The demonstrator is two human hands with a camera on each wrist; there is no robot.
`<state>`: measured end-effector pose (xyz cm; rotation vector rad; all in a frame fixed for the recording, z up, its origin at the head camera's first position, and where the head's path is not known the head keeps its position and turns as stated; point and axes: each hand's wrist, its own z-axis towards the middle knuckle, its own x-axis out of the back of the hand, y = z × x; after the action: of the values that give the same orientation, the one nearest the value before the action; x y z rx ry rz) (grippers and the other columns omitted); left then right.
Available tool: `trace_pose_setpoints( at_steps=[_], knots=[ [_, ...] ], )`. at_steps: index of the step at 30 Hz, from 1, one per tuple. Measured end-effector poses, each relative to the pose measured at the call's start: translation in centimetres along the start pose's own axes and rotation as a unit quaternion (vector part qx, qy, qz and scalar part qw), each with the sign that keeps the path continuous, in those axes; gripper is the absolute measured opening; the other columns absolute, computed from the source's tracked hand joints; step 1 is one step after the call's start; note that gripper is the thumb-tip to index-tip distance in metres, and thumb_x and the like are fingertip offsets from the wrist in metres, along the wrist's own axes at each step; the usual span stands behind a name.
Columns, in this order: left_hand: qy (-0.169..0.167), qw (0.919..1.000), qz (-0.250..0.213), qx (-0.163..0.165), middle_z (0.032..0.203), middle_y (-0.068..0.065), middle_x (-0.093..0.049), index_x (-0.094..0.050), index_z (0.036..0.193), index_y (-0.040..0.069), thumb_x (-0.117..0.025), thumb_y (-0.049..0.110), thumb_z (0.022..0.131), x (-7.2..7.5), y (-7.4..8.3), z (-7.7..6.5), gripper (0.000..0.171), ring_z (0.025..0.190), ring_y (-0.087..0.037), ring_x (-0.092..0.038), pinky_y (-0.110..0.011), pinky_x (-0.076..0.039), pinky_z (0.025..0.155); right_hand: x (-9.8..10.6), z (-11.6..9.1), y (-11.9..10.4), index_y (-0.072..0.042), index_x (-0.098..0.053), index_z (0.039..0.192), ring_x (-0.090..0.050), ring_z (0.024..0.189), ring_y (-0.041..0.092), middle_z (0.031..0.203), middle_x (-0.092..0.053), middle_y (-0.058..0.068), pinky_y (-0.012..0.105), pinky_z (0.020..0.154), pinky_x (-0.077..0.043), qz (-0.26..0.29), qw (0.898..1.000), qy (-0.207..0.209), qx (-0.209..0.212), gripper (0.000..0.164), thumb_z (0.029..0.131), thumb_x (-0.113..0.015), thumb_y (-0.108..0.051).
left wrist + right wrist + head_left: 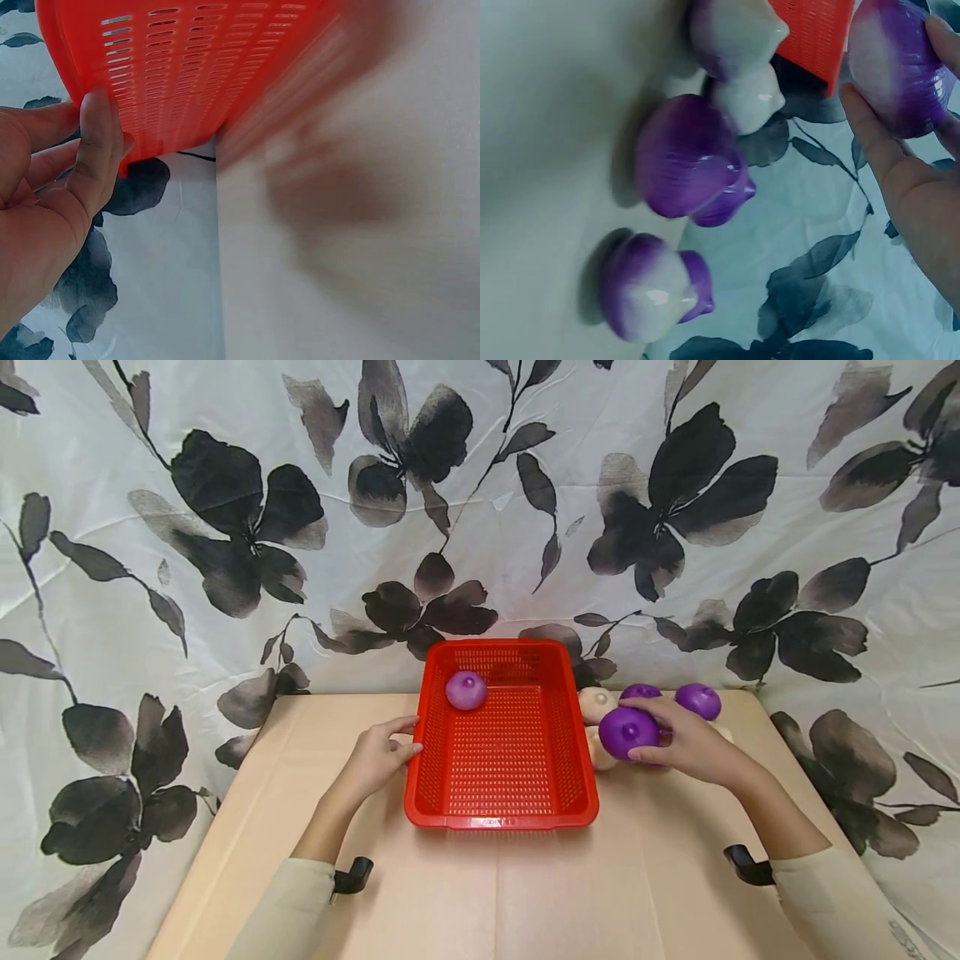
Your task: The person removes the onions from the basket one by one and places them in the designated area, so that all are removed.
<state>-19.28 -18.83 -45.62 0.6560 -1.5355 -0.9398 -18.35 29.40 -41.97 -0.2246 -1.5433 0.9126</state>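
Note:
A red perforated plastic basket (501,822) stands on the table, with one light purple onion (466,691) in its far left corner. On its left side my left hand (372,760) grips the rim; in the left wrist view the thumb and fingers (96,139) meet the basket's outer wall. To the right of the basket, my right hand (697,743) holds a shiny purple onion (628,733) between thumb and fingers. The right wrist view shows this held onion (896,71) raised beside the others, its side partly white.
More onions lie right of the basket: a purple one (698,700) at the back, a pale one (597,703) by the basket wall, and several around them, partly covered by my right hand. Behind the table (465,893) hangs a floral cloth (525,527).

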Motion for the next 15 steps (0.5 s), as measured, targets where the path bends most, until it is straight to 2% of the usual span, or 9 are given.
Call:
trace_pose_setpoints(
  at_steps=[2,6,8,12,15],
  knots=[
    [0.001,1.0000,0.001,0.000,0.131,-0.024,-0.065,-0.053,0.147,-0.001,-0.071,0.002,0.095,0.0,0.1,0.0,0.056,0.063,-0.018,-0.069,-0.051,-0.062,0.067,-0.4,-0.5,0.5,-0.010,-0.054,0.147,-0.058,0.125,0.041,0.144,-0.055,0.019,0.055,0.097,-0.056,-0.001,1.000,-0.006,0.012,0.072,0.084,-0.086,-0.026],
    [0.002,1.0000,0.005,0.003,0.131,-0.024,-0.065,-0.053,0.147,-0.001,-0.071,0.002,0.095,0.0,0.1,-0.1,0.056,0.062,-0.020,-0.069,-0.038,-0.061,0.061,-1.4,-1.4,1.5,-0.010,-0.055,0.143,-0.059,0.124,0.038,0.140,-0.058,0.014,0.036,0.094,-0.058,0.032,0.999,-0.035,0.021,0.070,0.083,-0.088,-0.025],
    [0.001,1.0000,0.006,0.004,0.131,-0.024,-0.065,-0.052,0.148,-0.001,-0.071,0.002,0.095,0.0,0.1,-0.1,0.056,0.062,-0.020,-0.069,-0.031,-0.059,0.059,-1.9,-1.9,1.9,-0.012,-0.055,0.141,-0.059,0.123,0.038,0.138,-0.059,0.013,0.032,0.093,-0.058,0.046,0.997,-0.055,0.016,0.068,0.082,-0.088,-0.026],
    [0.002,1.0000,0.004,0.006,0.132,-0.024,-0.065,-0.052,0.148,-0.001,-0.071,0.002,0.095,0.0,0.1,-0.1,0.056,0.061,-0.018,-0.068,-0.027,-0.058,0.058,-2.7,-2.7,2.5,-0.016,-0.055,0.139,-0.059,0.123,0.037,0.136,-0.059,0.013,0.038,0.093,-0.060,0.060,0.994,-0.095,-0.002,0.065,0.084,-0.086,-0.030],
    [0.002,1.0000,0.003,0.004,0.132,-0.024,-0.065,-0.053,0.147,-0.001,-0.071,0.002,0.095,0.0,0.1,-0.1,0.056,0.061,-0.016,-0.068,-0.029,-0.059,0.059,-3.3,-3.1,2.8,-0.013,-0.055,0.140,-0.062,0.122,0.034,0.137,-0.059,0.014,0.040,0.094,-0.060,0.073,0.990,-0.119,0.001,0.064,0.086,-0.085,-0.030]
  ],
)
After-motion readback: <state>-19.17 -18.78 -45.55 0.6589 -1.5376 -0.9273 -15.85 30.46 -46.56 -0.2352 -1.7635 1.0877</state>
